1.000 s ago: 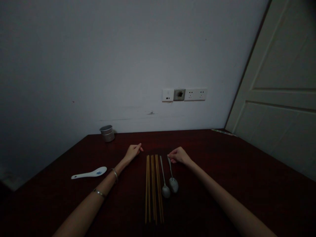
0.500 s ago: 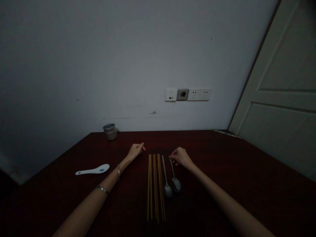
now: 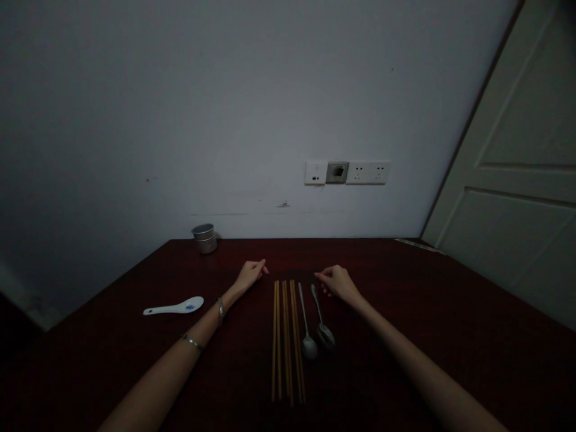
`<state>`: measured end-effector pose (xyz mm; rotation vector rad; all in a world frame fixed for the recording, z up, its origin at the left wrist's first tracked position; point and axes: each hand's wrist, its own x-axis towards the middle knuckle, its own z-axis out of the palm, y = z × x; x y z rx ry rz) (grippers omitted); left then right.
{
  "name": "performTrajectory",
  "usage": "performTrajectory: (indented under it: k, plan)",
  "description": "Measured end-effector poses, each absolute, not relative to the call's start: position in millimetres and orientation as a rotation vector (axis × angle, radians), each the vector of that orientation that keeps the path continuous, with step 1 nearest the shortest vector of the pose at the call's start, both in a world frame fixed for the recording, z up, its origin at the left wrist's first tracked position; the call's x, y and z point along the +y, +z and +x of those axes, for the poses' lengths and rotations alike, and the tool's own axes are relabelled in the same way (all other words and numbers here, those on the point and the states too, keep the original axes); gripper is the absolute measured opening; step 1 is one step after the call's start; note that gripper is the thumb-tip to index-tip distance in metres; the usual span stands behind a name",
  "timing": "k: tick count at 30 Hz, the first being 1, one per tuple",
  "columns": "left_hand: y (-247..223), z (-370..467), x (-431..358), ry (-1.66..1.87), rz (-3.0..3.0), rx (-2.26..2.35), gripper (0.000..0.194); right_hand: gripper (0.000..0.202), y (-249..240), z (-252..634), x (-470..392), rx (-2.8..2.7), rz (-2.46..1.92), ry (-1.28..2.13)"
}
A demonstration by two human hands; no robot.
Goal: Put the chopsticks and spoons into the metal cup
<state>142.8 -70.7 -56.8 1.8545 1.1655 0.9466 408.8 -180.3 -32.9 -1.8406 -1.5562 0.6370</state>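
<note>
My right hand [image 3: 337, 282] hovers just beyond the handle end of a metal spoon [image 3: 318, 309], fingertips apart from it and holding nothing. That spoon's bowl end looks doubled; I cannot tell whether a second spoon lies under it. Beside it on the left lies another long-handled metal spoon [image 3: 309, 347], bowl toward me. Several wooden chopsticks [image 3: 287, 342] lie side by side, pointing away from me. Left of their far ends, my left hand [image 3: 251, 275] rests on the table, fingers loosely curled in with nothing visible in them.
A white ceramic spoon [image 3: 175, 308] with a blue mark lies left of my left forearm. A grey metal cup [image 3: 205, 240] stands at the back left of the dark red table [image 3: 382, 258]. Wall sockets [image 3: 368, 173] are above its back edge, and a flat strip [image 3: 418, 245] lies back right.
My right hand has let go of the right metal spoon's handle and drawn slightly away from it. My left hand stays in place. The whole view has shifted a little.
</note>
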Motion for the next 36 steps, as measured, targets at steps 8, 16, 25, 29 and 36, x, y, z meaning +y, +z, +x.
performTrajectory:
  k: [8, 16, 25, 29, 36]
  plan:
    - [-50, 145, -78, 0.941, 1.863, 1.190, 0.055, 0.040, -46, 456, -184, -1.808, -2.031, -0.222]
    - [-47, 146, -82, 0.908, 1.864, 1.213, 0.058, 0.047, -67, 460, -185, -1.707, -2.314, -0.254]
    - [23, 146, -101, 1.037, 1.842, 1.101, 0.045, 0.045, -67, 460, -187, -1.733, -2.332, -0.266]
    - [70, 125, -124, 1.071, 1.915, 1.039, 0.043, 0.047, -72, 465, -186, -1.781, -2.286, -0.263]
    - [93, 32, -143, 0.989, 2.133, 1.245, 0.040, 0.049, -83, 474, -179, -1.805, -2.268, -0.306]
